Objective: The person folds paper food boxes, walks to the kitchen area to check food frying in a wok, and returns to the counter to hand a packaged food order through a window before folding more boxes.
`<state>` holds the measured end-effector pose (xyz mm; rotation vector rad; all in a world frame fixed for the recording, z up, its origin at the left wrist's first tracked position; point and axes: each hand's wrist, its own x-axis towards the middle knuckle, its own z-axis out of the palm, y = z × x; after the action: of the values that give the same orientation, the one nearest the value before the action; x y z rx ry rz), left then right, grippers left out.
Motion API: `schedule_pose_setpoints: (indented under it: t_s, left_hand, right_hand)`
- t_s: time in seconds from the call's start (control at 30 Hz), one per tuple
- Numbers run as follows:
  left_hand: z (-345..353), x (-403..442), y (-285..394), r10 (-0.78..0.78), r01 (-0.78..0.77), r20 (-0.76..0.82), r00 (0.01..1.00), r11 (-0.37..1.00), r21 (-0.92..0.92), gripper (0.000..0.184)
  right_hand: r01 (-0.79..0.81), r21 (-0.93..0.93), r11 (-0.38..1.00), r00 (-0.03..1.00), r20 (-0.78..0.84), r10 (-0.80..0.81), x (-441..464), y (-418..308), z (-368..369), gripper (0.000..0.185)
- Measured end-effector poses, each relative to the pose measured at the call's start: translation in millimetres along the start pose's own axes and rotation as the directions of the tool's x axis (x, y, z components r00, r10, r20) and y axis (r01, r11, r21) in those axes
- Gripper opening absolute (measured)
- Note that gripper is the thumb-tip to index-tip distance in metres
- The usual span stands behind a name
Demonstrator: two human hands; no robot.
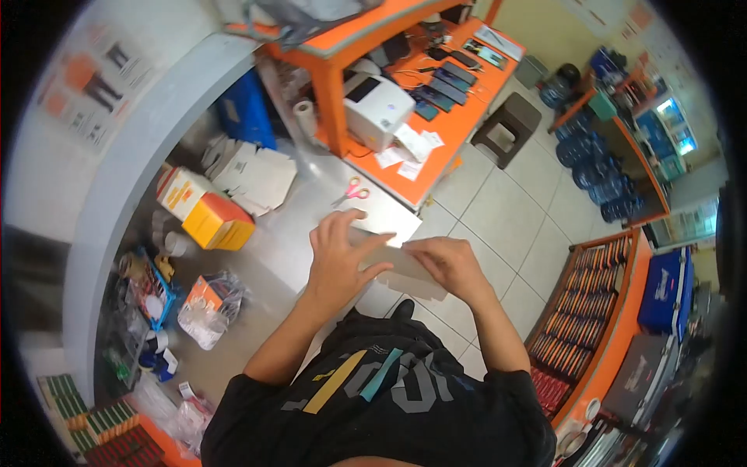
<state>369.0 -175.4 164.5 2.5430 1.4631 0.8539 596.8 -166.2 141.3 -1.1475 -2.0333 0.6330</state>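
A flat greyish-brown piece of card or thin board [412, 274] is held up in front of my body, above the edge of the metal table. My right hand [447, 265] pinches its upper right edge between thumb and fingers. On its left side is my left hand [340, 253], with fingers and thumb spread apart around the edge, not closed on it. Scissors with pink and yellow handles [355, 190] lie on the metal table just beyond my left hand. A white sheet [389, 215] lies beside them at the table's corner.
A white label printer [379, 105] and several phones [443, 89] stand on the orange desk [424, 173]. On the metal table [268, 268] are a yellow and red box [218, 222] and plastic bags. A dark stool [507, 128] stands on the tiled floor.
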Motion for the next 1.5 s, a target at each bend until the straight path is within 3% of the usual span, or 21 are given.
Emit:
schedule_pose_setpoints:
  t_s: [0.07, 0.13, 0.2, 0.23, 0.3, 0.4, 0.43, 0.47, 0.53, 0.6, 0.7, 0.77, 0.83, 0.93, 1.07, 1.13, 1.2, 1.27, 1.37, 1.43, 1.5]
  left_hand:
    - [12.8, 14.6, 17.2, 0.139, -0.141, -0.038, 0.99, 0.988, -0.058, 0.024]
    - [34.3, 20.8, 21.9, 0.014, 0.146, 0.266, 0.964, 0.807, -0.572, 0.02]
    - [43.6, 29.5, 31.1, 0.04, 0.062, 0.165, 0.985, 0.822, -0.567, 0.015]
    - [46.3, 31.1, 35.9, -0.05, 0.154, 0.192, 0.98, 0.8, -0.58, 0.013]
    - [48.8, 29.4, 43.2, -0.231, 0.374, 0.309, 0.923, 0.729, -0.574, 0.013]
    - [59.9, 29.3, 53.6, -0.37, 0.406, 0.224, 0.902, 0.545, -0.734, 0.017]
    - [57.5, 31.1, 59.0, -0.407, 0.415, 0.226, 0.885, 0.467, -0.781, 0.019]
    - [56.8, 32.0, 63.3, -0.411, 0.416, 0.224, 0.883, 0.468, -0.78, 0.019]
    - [55.6, 33.4, 67.7, -0.472, 0.311, 0.116, 0.874, 0.358, -0.88, 0.021]
    - [54.7, 30.0, 64.7, -0.459, 0.319, 0.118, 0.88, 0.389, -0.864, 0.022]
    - [53.0, 29.3, 61.9, -0.428, 0.259, 0.029, 0.903, 0.489, -0.833, 0.023]
    - [47.1, 30.0, 60.5, -0.405, 0.19, -0.064, 0.912, 0.556, -0.809, 0.023]
    - [35.0, 31.1, 61.3, -0.247, 0.086, -0.185, 0.951, 0.787, -0.611, 0.021]
    - [38.2, 26.8, 59.1, -0.392, 0.162, -0.123, 0.912, 0.62, -0.768, 0.022]
    - [31.2, 24.1, 50.5, -0.431, 0.14, -0.196, 0.881, 0.633, -0.761, 0.024]
    - [24.2, 26.6, 49.0, -0.253, 0.035, -0.279, 0.927, 0.796, -0.605, 0.024]
    - [21.5, 25.6, 48.9, -0.229, 0.012, -0.295, 0.928, 0.808, -0.589, 0.024]
    - [19.9, 25.2, 46.9, -0.198, -0.018, -0.314, 0.929, 0.821, -0.571, 0.024]
    - [20.1, 25.1, 42.4, -0.25, 0.008, -0.313, 0.916, 0.794, -0.608, 0.025]
    - [23.2, 24.0, 37.4, -0.077, -0.116, -0.372, 0.925, 0.875, -0.47, 0.026]
    - [22.0, 20.2, 38.4, -0.107, -0.075, -0.322, 0.941, 0.86, -0.506, 0.026]
  right_hand:
    - [-0.023, 0.093, 0.995, 0.993, 0.117, 0.012, -15.3, 2.7, -16.4, 0.013]
    - [-0.059, 0.138, 0.989, 0.993, 0.106, 0.045, -28.3, 9.1, -28.4, 0.012]
    - [-0.148, 0.325, 0.934, 0.986, -0.029, 0.166, -38.4, 18.6, -37.1, 0.017]
    - [-0.149, 0.331, 0.932, 0.985, -0.03, 0.169, -37.9, 23.3, -43.7, 0.017]
    - [0.211, -0.162, 0.964, 0.962, -0.142, -0.235, -31.9, 29.3, -57.0, 0.022]
    - [-0.035, -0.171, 0.985, 0.979, -0.205, -0.001, -30.7, 11.0, -53.0, 0.026]
    - [0.024, 0.033, 0.999, 0.972, -0.236, -0.016, -27.3, 12.7, -46.3, 0.017]
    - [0.028, 0.036, 0.999, 0.972, -0.234, -0.018, -26.0, 16.0, -34.9, 0.017]
    - [-0.082, 0.667, 0.74, 0.846, -0.346, 0.406, -21.4, 20.6, -12.5, 0.008]
    - [-0.01, 0.762, 0.648, 0.811, -0.373, 0.451, -6.7, 17.6, -11.3, 0.011]
    - [-0.1, 0.78, 0.618, 0.836, -0.271, 0.477, 4.5, 14.4, -13.7, 0.014]
    - [-0.184, 0.897, 0.402, 0.851, -0.06, 0.522, 8.7, 11.2, -15.3, 0.017]
    - [-0.238, 0.849, 0.472, 0.834, -0.07, 0.548, 13.6, 1.3, -17.2, 0.019]
    - [-0.253, 0.769, 0.587, 0.83, -0.139, 0.54, 11.7, -2.7, -12.8, 0.022]
    - [-0.172, 0.79, 0.588, 0.859, -0.172, 0.483, 11.3, -17.0, -3.1, 0.024]
    - [-0.208, 0.821, 0.531, 0.853, -0.114, 0.509, 16.4, -21.8, -8.6, 0.024]
    - [-0.244, 0.847, 0.472, 0.844, -0.055, 0.534, 18.7, -23.5, -9.9, 0.023]
    - [-0.254, 0.704, 0.663, 0.844, -0.174, 0.507, 20.3, -24.7, -9.2, 0.023]
    - [-0.277, 0.806, 0.523, 0.819, -0.086, 0.567, 20.1, -27.9, -14.3, 0.022]
    - [-0.313, 0.755, 0.576, 0.822, -0.089, 0.563, 21.5, -32.6, -15.8, 0.022]
    - [-0.345, 0.702, 0.623, 0.823, -0.093, 0.561, 20.5, -36.2, -16.4, 0.022]
